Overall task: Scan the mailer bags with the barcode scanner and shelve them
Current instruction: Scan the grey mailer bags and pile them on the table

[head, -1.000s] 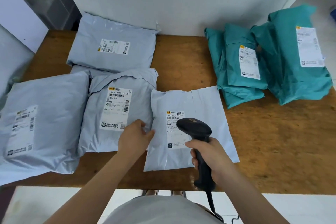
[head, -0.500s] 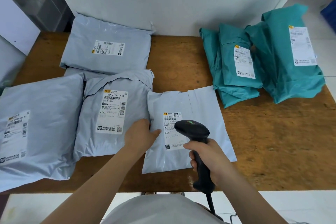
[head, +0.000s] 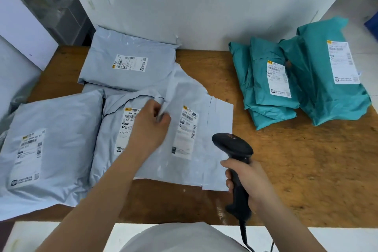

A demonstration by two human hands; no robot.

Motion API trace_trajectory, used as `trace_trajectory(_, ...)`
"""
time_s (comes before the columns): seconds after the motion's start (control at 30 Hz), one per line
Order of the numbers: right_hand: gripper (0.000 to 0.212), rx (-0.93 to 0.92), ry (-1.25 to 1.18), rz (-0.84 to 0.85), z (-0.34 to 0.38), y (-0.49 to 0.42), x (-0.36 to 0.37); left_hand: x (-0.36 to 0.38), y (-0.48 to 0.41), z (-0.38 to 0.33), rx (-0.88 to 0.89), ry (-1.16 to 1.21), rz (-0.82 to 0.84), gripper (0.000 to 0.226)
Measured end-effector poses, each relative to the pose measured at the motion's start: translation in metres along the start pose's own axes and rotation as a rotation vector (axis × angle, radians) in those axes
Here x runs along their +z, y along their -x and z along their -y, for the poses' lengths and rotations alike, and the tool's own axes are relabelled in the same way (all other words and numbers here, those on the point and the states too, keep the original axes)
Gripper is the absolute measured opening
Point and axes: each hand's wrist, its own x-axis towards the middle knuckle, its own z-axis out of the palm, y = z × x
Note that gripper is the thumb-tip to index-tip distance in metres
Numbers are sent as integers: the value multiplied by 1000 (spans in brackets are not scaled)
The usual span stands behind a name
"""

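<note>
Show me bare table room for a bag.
Widest: right front of the brown wooden table, between the black barcode scanner and the teal plastic mailer bags. Narrower strip behind, toward the wall. Overlapping grey plastic mailer bags crowd the left half.

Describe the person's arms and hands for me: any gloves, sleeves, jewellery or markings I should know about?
Both arms are bare from the wrist down to the frame's lower edge, with no sleeve in view. The left hand and right hand wear no gloves, and no rings, watch, wristband or markings show. The only clothing visible is a light grey top at the bottom of the view.
</note>
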Motion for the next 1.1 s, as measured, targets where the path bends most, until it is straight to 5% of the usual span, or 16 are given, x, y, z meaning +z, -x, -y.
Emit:
trace_trajectory(0.1,29,-17,28,15,4,1,0,-60,-21,9,-56,-74,-152,8)
trace_trajectory(0.2,29,-14,41,21,6,-1,6,-107,-40,44,-193,-404,-186,12)
trace_trajectory(0.3,28,-8,42,29,10,-3,15,-112,-43,71,-394,-671,-196,37)
trace_trajectory(0.43,26,22,62,35,17,-6,23,-66,-34,77,-150,-638,-193,50)
trace_trajectory(0.53,28,26,85,37,22,-10,27,-14,-18,96,34,-728,140,71)
trace_trajectory(0.6,27,21,99,41,25,-13,29,3,-12,109,29,-786,221,82)
trace_trajectory(0.8,21,32,66,50,40,-24,32,-13,-35,106,-138,-628,191,77)
trace_trajectory(0.97,22,23,76,63,66,-38,39,-41,-110,84,-88,-347,-158,52)
trace_trajectory(1.1,27,-15,96,55,90,-55,46,-63,-198,82,-345,-57,-260,41)
